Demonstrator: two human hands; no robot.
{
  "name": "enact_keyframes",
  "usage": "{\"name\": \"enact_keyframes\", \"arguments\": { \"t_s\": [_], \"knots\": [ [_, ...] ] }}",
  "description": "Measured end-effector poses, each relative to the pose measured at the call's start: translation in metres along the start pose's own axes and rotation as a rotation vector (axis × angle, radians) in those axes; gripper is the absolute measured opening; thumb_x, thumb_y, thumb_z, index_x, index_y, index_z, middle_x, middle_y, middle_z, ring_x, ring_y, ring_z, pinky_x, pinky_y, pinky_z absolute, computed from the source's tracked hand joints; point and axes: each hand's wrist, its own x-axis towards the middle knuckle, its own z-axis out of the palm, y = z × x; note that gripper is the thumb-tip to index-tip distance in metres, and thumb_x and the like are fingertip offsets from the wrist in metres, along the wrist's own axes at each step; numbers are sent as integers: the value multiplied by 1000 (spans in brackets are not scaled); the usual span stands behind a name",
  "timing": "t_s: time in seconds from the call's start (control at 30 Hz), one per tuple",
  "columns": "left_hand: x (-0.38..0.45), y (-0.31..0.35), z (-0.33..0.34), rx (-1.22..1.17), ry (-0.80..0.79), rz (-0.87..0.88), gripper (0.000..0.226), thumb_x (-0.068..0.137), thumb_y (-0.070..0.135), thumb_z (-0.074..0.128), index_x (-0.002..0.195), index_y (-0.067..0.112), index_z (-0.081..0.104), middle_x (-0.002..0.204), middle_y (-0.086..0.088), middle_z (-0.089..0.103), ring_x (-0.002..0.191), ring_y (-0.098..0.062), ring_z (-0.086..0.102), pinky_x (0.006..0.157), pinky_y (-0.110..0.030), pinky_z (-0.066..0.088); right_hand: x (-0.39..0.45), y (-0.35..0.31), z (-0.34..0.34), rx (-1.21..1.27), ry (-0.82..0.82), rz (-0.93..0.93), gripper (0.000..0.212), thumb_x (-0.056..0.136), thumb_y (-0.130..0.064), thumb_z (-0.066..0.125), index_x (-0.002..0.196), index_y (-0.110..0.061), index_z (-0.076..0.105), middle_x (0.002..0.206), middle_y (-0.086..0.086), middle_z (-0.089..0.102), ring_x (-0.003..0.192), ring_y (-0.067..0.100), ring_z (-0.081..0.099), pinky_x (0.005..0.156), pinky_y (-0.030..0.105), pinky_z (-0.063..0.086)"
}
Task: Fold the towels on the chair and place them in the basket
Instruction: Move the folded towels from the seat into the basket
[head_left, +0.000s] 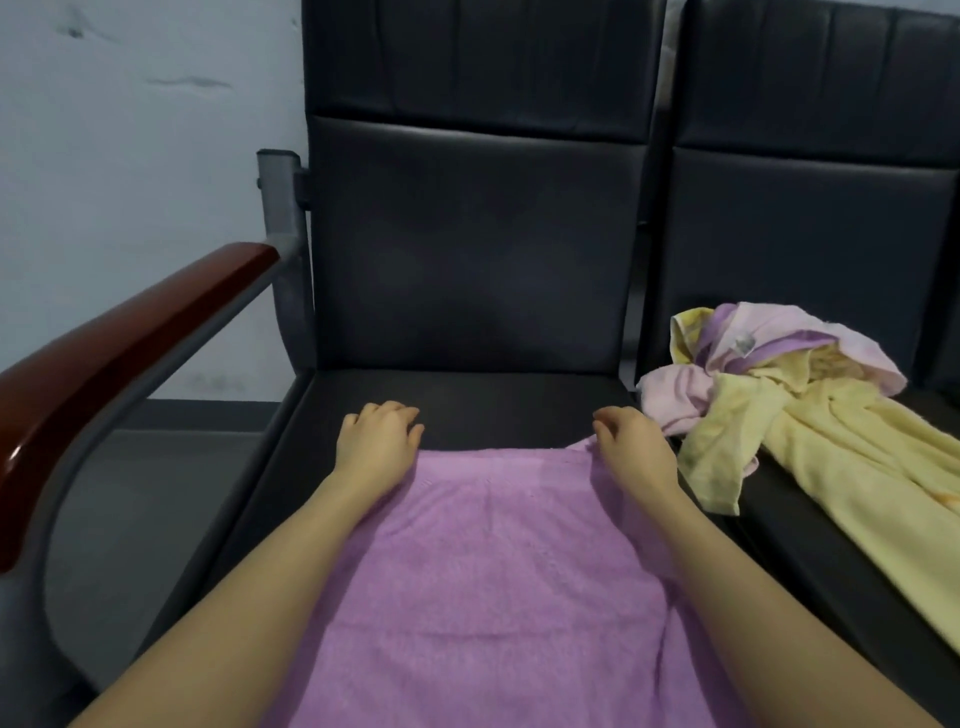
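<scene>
I see a purple towel (493, 582) lying flat on the black chair (467, 260). My left hand (376, 441) and right hand (636, 449) rest at its far corners, fingers curled. A pile of yellow and pink towels (779, 405) sits on the next seat (810, 218).

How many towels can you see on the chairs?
3, maybe more. A purple towel lies flat on the near seat under both hands. A pink towel and a yellow towel sit crumpled together on the next seat; that heap may hide others.
</scene>
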Motion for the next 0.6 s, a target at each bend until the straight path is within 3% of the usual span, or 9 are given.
{"name": "enact_keyframes", "arguments": {
  "t_s": [0.17, 0.33, 0.47, 0.6],
  "knots": [
    [2, -10, 18, -1, -20, -74, 37, 98, 33, 47, 126, 13, 59, 133, -3, 53, 118, -23, 47, 96, -37, 36, 3, 11, 19, -158, -33, 25, 31, 96, -24, 53, 121, -10, 64, 124, 11, 57, 108, 31, 53, 88, 39, 44],
    [-1, -18, 19, -166, 33, -94, 29, 97, 29, 51, 113, 12, 68, 120, -5, 59, 106, -21, 53, 94, -39, 46, -2, 9, 17, -107, 8, 24, 19, 95, -23, 56, 104, -9, 65, 111, 11, 58, 98, 26, 54, 84, 36, 42],
    [-9, -25, 15, -137, 17, -72, 28, 96, 28, 51, 118, 16, 65, 124, -2, 56, 110, -19, 52, 97, -37, 43, -13, 5, 10, -31, 94, 29, 17, 99, -23, 48, 109, -14, 57, 108, 10, 58, 99, 28, 55, 86, 38, 37],
    [-14, -22, 16, -112, 67, -101, 19, 96, 29, 52, 108, 19, 63, 118, -2, 55, 107, -18, 49, 94, -34, 41, -26, -1, 9, -11, 92, 39, 13, 99, -22, 45, 107, -21, 55, 104, 3, 61, 102, 23, 55, 91, 38, 30]
  ]
}}
